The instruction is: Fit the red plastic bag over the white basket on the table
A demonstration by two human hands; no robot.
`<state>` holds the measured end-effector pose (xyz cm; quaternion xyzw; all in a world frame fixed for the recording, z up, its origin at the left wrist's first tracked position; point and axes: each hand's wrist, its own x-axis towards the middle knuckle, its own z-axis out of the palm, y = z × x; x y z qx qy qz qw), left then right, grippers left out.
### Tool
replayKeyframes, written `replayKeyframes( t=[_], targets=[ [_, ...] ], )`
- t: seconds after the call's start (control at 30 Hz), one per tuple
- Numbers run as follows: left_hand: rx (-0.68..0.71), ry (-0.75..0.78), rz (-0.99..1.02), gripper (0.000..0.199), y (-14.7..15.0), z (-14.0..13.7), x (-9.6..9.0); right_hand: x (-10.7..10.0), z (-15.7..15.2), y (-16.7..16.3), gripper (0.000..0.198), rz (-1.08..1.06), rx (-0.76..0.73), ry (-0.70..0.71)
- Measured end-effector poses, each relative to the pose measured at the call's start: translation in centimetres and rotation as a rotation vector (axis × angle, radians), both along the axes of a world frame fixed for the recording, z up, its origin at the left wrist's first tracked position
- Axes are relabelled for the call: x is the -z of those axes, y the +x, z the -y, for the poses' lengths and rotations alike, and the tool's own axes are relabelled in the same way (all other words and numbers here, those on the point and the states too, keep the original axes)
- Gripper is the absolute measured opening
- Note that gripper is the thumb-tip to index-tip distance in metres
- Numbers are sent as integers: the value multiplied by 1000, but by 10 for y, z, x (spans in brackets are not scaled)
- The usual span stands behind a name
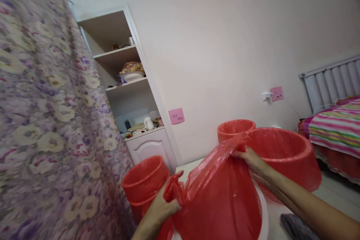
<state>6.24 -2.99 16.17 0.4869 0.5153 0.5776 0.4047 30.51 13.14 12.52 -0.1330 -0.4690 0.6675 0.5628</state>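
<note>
A thin, glossy red plastic bag [222, 198] is stretched between my two hands. My left hand [164, 203] is closed on its bunched left part. My right hand [250, 159] pinches the bag's upper right edge. Below the bag, the curved white rim [263, 210] of a round thing shows; the bag hides the rest of it. Just behind my right hand stands a wide red bag-lined bin [292, 172], with a smaller red-lined bin [233, 125] beyond it. Left of my left hand is another red-lined bin [143, 180] with a perforated inner wall.
A pale table [189, 165] lies under the bins, with a dark grey cloth [298, 227] at lower right. A floral curtain [56, 120] hangs on the left beside a shelved cabinet [147, 144]. On the right are a bed [337, 127] and a wall plug [266, 95] with a cable.
</note>
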Motion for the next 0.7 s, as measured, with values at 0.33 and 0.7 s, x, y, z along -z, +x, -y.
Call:
replayKeyframes(
  t=[0.33,0.7],
  targets=[
    [-160,72,296,16,-4,-26,23,7,7,34,82,491,-328,486],
    [-45,177,308,16,94,-60,15,9,42,-41,14,533,-734,215]
  ],
)
